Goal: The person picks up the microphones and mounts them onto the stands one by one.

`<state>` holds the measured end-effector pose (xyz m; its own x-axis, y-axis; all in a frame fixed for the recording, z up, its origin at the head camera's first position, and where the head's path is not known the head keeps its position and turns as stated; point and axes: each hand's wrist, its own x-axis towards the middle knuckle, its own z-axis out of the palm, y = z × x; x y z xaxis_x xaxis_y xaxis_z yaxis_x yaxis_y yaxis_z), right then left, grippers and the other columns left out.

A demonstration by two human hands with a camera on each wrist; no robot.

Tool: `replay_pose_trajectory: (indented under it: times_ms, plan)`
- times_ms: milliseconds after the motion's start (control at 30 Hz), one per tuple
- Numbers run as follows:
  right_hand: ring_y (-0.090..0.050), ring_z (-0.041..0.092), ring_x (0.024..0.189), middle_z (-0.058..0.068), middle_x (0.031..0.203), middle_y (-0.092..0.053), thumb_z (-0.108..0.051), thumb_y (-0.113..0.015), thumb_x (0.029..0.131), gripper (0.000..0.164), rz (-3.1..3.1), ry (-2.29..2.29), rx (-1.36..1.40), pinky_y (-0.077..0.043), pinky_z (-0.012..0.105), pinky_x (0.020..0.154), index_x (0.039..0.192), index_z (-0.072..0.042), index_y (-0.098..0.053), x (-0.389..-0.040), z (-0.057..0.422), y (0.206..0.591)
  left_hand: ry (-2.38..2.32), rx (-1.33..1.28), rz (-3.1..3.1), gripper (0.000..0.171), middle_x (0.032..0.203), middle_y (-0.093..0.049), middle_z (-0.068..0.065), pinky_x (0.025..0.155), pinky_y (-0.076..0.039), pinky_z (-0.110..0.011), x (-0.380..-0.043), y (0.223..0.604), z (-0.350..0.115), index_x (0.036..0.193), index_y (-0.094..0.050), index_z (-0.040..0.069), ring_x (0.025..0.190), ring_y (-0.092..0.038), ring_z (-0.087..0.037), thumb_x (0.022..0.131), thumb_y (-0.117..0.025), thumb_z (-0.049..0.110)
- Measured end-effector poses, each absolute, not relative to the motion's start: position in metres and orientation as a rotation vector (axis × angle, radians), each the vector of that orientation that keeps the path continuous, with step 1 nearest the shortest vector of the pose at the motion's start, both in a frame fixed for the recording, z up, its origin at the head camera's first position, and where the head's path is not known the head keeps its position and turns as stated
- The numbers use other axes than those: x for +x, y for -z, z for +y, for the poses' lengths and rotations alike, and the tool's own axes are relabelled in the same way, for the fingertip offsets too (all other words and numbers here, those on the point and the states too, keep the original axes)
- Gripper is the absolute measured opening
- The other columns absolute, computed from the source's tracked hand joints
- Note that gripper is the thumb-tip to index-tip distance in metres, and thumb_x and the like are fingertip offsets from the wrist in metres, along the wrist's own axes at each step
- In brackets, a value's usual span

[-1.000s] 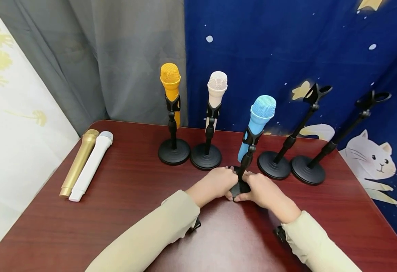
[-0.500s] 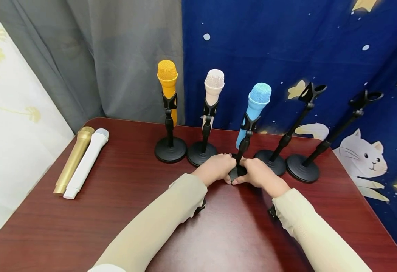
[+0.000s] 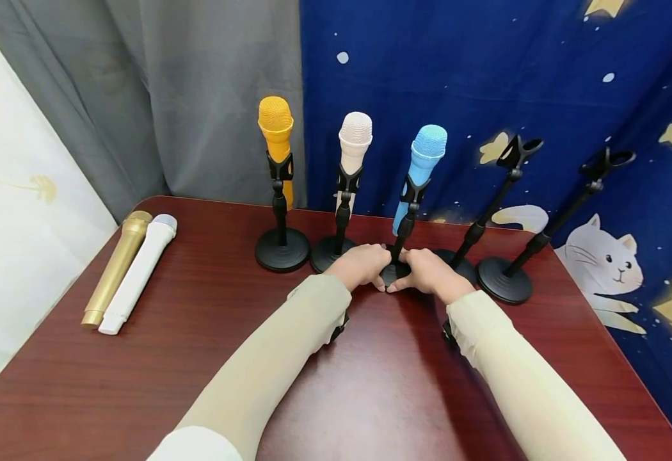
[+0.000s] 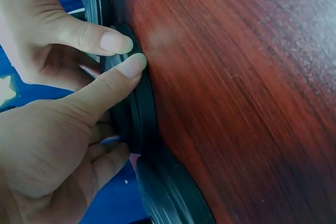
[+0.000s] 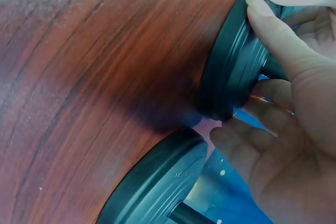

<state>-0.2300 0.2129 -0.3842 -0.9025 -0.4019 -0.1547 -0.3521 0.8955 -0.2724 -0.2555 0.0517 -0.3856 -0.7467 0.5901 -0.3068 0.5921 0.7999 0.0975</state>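
Observation:
Both hands hold the round black base (image 3: 395, 275) of a desk microphone stand (image 3: 406, 224). A light blue microphone (image 3: 422, 160) sits tilted in its clip. My left hand (image 3: 363, 264) grips the base's left side and my right hand (image 3: 430, 272) its right side. In the left wrist view the two thumbs meet on the front of the base (image 4: 139, 108), with the left fingers curled around its edge. From the right wrist, the right thumb and fingers span the base (image 5: 231, 61), its rim right at the tabletop.
Left of it stand a white microphone (image 3: 356, 137) and a yellow microphone (image 3: 276, 128) on black stands. To the right are two stands with bare clips (image 3: 517, 152) (image 3: 603, 163). A gold microphone (image 3: 117, 269) and another white microphone (image 3: 139, 275) lie at the table's left.
Both hands have slid the stand with the blue microphone away from me, toward the back edge and into line with the other stands. The head view has shifted slightly.

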Motion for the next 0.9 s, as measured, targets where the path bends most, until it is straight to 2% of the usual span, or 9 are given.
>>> replay_pose_trajectory:
  times_ms: [100, 167, 300, 367, 500, 600, 733, 900]
  plan:
    - [-0.067, 0.029, 0.095, 0.015, 0.110, -0.075, -0.037, -0.086, 0.080, 0.050, 2.864, 0.344, -0.560, -0.054, 0.044, 0.087, 0.117, -0.006, -0.073, -0.230, 0.214, 0.385, 0.015, 0.906, 2.692, 0.056, 0.146, -0.058, -0.009, 0.109, -0.049, -0.038, -0.254, 0.388, 0.053, 0.137, -0.062, 0.015, 0.127, -0.062, -0.023, 0.089, -0.076, 0.042]
    - [-0.068, 0.035, 0.104, 0.020, 0.122, -0.072, -0.036, -0.085, 0.081, 0.057, 2.866, 0.335, -0.554, -0.054, 0.047, 0.093, 0.125, -0.004, -0.070, -0.228, 0.215, 0.387, 0.049, 0.912, 2.714, 0.056, 0.148, -0.057, -0.011, 0.110, -0.049, -0.037, -0.250, 0.390, 0.056, 0.139, -0.061, 0.014, 0.129, -0.060, -0.023, 0.091, -0.074, 0.041]
    - [-0.059, 0.044, 0.128, 0.024, 0.147, -0.054, -0.037, -0.082, 0.084, 0.072, 2.857, 0.344, -0.538, -0.048, 0.052, 0.107, 0.141, 0.000, -0.057, -0.223, 0.217, 0.393, 0.153, 0.896, 2.766, 0.057, 0.155, -0.049, -0.014, 0.111, -0.049, -0.037, -0.233, 0.397, 0.057, 0.146, -0.055, 0.013, 0.140, -0.053, -0.025, 0.098, -0.065, 0.042]
    - [-0.051, 0.044, 0.136, 0.024, 0.153, -0.045, -0.037, -0.080, 0.086, 0.077, 2.853, 0.375, -0.521, -0.043, 0.053, 0.113, 0.145, 0.002, -0.051, -0.221, 0.217, 0.396, 0.179, 0.871, 2.805, 0.060, 0.158, -0.045, -0.013, 0.112, -0.048, -0.037, -0.224, 0.402, 0.052, 0.149, -0.050, 0.011, 0.144, -0.048, -0.024, 0.100, -0.060, 0.045]
    - [-0.045, 0.043, 0.142, 0.025, 0.156, -0.042, -0.040, -0.078, 0.088, 0.085, 2.874, 0.458, -0.510, -0.039, 0.054, 0.116, 0.150, 0.006, -0.042, -0.217, 0.217, 0.400, 0.099, 0.803, 2.908, 0.068, 0.162, -0.040, -0.011, 0.117, -0.042, -0.035, -0.202, 0.407, 0.030, 0.153, -0.043, 0.006, 0.150, -0.040, -0.021, 0.102, -0.052, 0.051]
    - [-0.048, 0.042, 0.140, 0.025, 0.153, -0.047, -0.046, -0.078, 0.086, 0.090, 2.928, 0.546, -0.505, -0.041, 0.055, 0.114, 0.151, 0.004, -0.040, -0.210, 0.221, 0.395, -0.083, 0.758, 2.968, 0.068, 0.162, -0.038, -0.012, 0.118, -0.041, -0.037, -0.178, 0.402, 0.007, 0.152, -0.045, 0.006, 0.150, -0.040, -0.023, 0.102, -0.052, 0.052]
    - [-0.048, 0.038, 0.141, 0.020, 0.153, -0.049, -0.054, -0.079, 0.083, 0.092, 2.995, 0.678, -0.474, -0.041, 0.057, 0.114, 0.152, -0.005, -0.043, -0.193, 0.231, 0.377, -0.359, 0.712, 3.021, 0.063, 0.163, -0.038, -0.011, 0.108, -0.050, -0.044, -0.148, 0.385, -0.027, 0.148, -0.051, 0.009, 0.143, -0.049, -0.027, 0.100, -0.058, 0.049]
    - [-0.040, 0.038, 0.146, 0.016, 0.158, -0.044, -0.061, -0.075, 0.083, 0.091, 3.037, 0.786, -0.419, -0.036, 0.062, 0.115, 0.154, -0.015, -0.043, -0.169, 0.243, 0.354, -0.515, 0.615, 3.112, 0.062, 0.161, -0.041, -0.011, 0.098, -0.055, -0.050, -0.127, 0.371, -0.076, 0.146, -0.053, 0.010, 0.137, -0.055, -0.031, 0.098, -0.063, 0.047]
